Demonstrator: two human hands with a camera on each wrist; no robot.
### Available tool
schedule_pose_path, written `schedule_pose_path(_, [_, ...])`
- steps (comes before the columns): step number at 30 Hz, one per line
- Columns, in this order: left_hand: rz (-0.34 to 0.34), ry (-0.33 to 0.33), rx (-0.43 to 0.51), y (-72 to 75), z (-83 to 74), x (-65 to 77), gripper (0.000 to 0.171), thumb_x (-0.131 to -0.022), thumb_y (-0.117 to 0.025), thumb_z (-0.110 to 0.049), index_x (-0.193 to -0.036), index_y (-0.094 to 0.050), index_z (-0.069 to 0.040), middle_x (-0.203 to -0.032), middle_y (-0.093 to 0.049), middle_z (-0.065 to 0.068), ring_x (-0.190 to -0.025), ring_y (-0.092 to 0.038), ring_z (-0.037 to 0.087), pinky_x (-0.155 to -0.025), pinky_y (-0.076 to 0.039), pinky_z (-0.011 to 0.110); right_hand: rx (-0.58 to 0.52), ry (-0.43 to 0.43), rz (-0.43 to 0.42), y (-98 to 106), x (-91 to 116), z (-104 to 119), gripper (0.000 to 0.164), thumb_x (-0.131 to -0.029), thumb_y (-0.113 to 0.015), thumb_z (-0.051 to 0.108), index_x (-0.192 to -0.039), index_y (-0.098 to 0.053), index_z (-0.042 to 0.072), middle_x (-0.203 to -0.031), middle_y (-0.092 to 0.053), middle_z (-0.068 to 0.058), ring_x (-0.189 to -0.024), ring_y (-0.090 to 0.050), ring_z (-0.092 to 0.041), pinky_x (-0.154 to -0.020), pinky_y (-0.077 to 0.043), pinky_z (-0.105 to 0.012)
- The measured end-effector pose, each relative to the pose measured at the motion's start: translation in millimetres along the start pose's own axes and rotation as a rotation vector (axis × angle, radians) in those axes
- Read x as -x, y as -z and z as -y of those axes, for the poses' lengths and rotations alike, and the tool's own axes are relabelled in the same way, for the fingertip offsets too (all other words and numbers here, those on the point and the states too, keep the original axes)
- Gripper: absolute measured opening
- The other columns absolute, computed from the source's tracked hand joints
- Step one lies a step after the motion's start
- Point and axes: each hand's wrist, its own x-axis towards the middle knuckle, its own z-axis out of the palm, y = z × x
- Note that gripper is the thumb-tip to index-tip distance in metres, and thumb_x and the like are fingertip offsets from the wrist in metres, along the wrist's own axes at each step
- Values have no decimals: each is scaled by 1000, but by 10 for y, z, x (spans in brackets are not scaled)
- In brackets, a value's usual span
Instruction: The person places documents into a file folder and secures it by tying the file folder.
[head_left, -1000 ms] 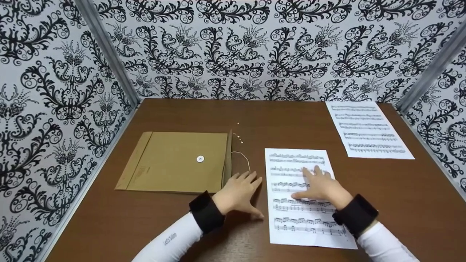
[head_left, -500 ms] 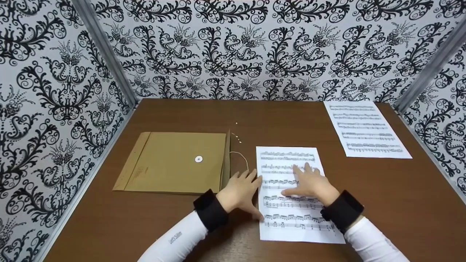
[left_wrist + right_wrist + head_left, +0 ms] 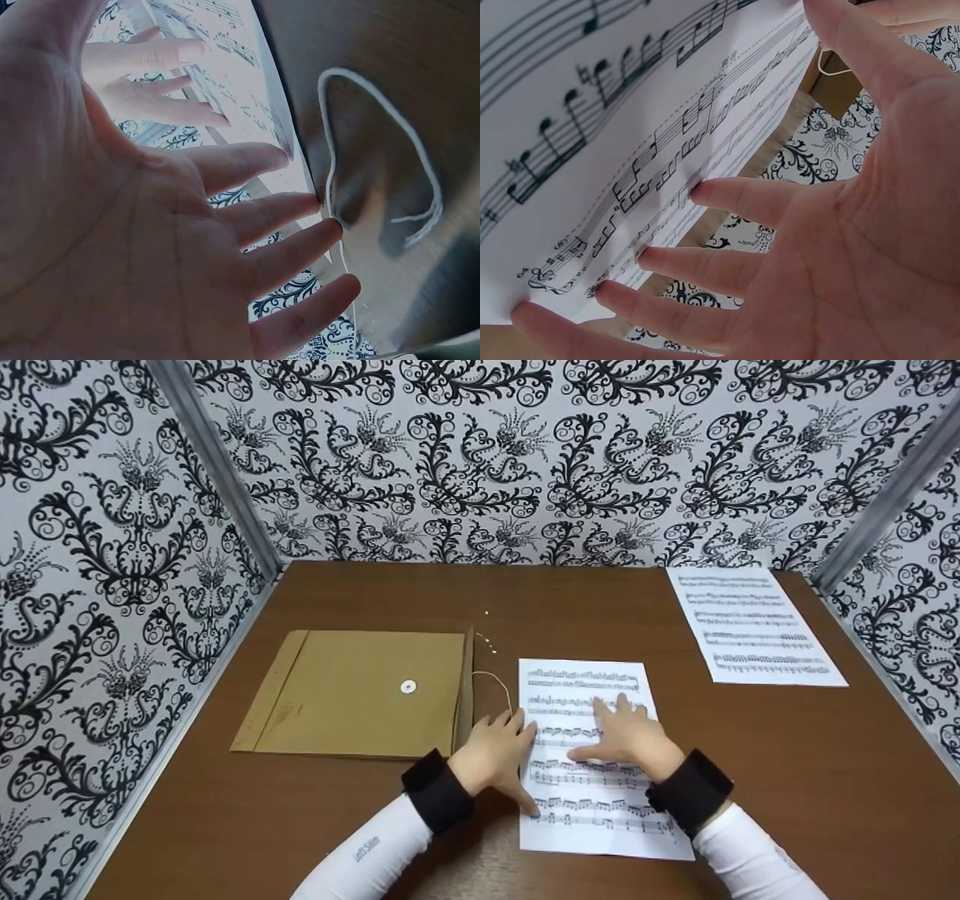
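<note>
A white sheet of music [image 3: 577, 832] lies on the table under my right hand [image 3: 634, 739]. The spread fingertips of that hand rest on the printed side, as the right wrist view also shows. My left hand [image 3: 495, 754] is at the sheet's left edge, fingers spread, with fingertips and thumb at or just over the edge. To its left lies a brown envelope [image 3: 360, 697] with a white button [image 3: 408, 687] and its flap side toward the hand. A pale string [image 3: 382, 97] curves from the envelope down to the left fingertips.
A second sheet of music [image 3: 757, 630] lies at the back right of the brown table [image 3: 375, 592]. Patterned walls [image 3: 480, 457] enclose the back and sides. Small pale specks [image 3: 487, 641] dot the table beyond the envelope's right edge.
The sheet under my right hand has slid left, toward the left hand and the envelope, the right hand moving with it. My left hand has barely moved.
</note>
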Motion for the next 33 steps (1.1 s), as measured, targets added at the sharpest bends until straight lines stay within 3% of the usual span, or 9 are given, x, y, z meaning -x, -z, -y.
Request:
schedule_pose_path(9, [24,37,-2,4,-40,-29,126,-60,-86,-73,-159,-37,-14,-167,-36,11,-152,-41,28,-120,-42,47,15,9,-34,46,-28,-28,104,-82,-72,66,-156,-38,1,-156,-33,-41,-139,-37,-66,-104,-44,-73])
schedule_pose_path(15, [28,46,47,-2,-41,-36,126,-58,-89,-70,-158,-38,-13,-167,-36,14,-153,-39,28,-121,-40,49,-20,59,-82,109,-50,-164,93,-88,-68,62,-152,-44,-2,-151,-44,-39,-135,-46,-61,-99,-48,-71])
schedule_pose_path(22, [18,40,72,-20,-18,-47,126,-58,-90,-68,-158,-38,-12,-167,-35,15,-154,-39,28,-121,-39,49,-132,115,-111,184,-60,-401,85,-96,-66,47,-151,-38,-12,-150,-44,-40,-139,-43,-58,-110,-41,-68])
schedule_pose_path(33, [27,44,100,-38,-4,-52,127,-59,-90,-67,-159,-35,-12,-168,-32,15,-155,-37,29,-121,-40,48,-231,105,-100,246,-63,-625,89,-98,-64,45,-153,-28,-15,-151,-40,-43,-138,-41,-61,-109,-42,-69])
